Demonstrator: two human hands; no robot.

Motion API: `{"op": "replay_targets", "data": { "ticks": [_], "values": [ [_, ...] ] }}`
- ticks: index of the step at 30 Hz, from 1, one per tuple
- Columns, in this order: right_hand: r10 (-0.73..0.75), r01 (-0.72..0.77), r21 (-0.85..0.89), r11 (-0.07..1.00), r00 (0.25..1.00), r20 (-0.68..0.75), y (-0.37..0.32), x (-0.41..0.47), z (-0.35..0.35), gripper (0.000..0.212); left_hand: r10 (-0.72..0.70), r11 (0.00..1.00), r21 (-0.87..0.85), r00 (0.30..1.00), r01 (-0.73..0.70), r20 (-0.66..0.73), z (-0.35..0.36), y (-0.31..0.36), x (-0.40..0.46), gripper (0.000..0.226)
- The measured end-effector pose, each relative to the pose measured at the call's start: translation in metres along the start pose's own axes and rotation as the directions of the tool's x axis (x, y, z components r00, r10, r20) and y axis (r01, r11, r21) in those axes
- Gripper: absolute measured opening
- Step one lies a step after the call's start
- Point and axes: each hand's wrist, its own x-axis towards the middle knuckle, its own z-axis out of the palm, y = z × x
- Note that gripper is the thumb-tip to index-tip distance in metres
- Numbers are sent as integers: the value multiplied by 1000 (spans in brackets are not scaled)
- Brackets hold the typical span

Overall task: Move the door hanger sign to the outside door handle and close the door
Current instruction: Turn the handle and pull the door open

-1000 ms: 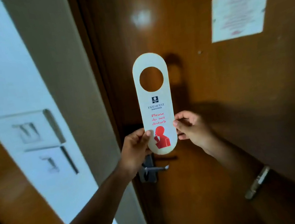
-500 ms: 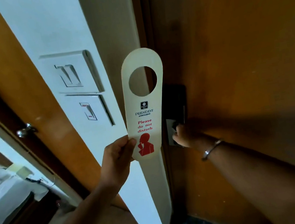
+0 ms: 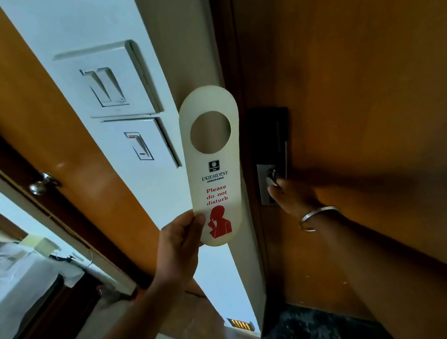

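A cream door hanger sign (image 3: 216, 170) with a round hole and red "Please do not disturb" print stands upright in the middle of the view. My left hand (image 3: 177, 247) pinches its lower left edge. To the right, my right hand (image 3: 292, 194) is closed around the metal door handle (image 3: 271, 178), which sits on a dark lock plate (image 3: 270, 134). The handle is mostly hidden under my fingers. The brown wooden door (image 3: 363, 92) fills the right side and looks shut against its frame.
White wall switch plates (image 3: 115, 84) are left of the sign. Farther left is another wooden door with a round metal knob (image 3: 42, 183), and a bed with white sheets (image 3: 8, 280). Dark floor (image 3: 311, 335) lies below.
My right hand let go of the sign and took the door handle. The sign stays in my left hand alone. My view has swung left and down.
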Motion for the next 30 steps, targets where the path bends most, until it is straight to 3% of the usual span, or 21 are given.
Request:
{"op": "replay_targets", "data": {
  "ticks": [5,10,17,24,30],
  "values": [
    [-158,90,-352,932,973,-170,-17,-49,6,33,5,998,-55,996,0,86,-15,-27,-1,21],
    [-12,-97,-530,843,980,-199,-41,-106,24,51,25,992,-125,972,5,234,-49,-48,-2,21],
    [182,-369,-463,806,898,-400,-83,-184,47,59,110,981,-194,892,-26,438,-103,-64,-17,36],
    [357,-531,-370,762,822,-444,-113,-277,57,59,115,981,-193,835,-10,538,-128,-74,-47,16],
    [507,-635,-208,744,739,-443,-133,-362,55,75,159,980,-190,766,-49,623,-118,-77,-76,25]
  ]
}}
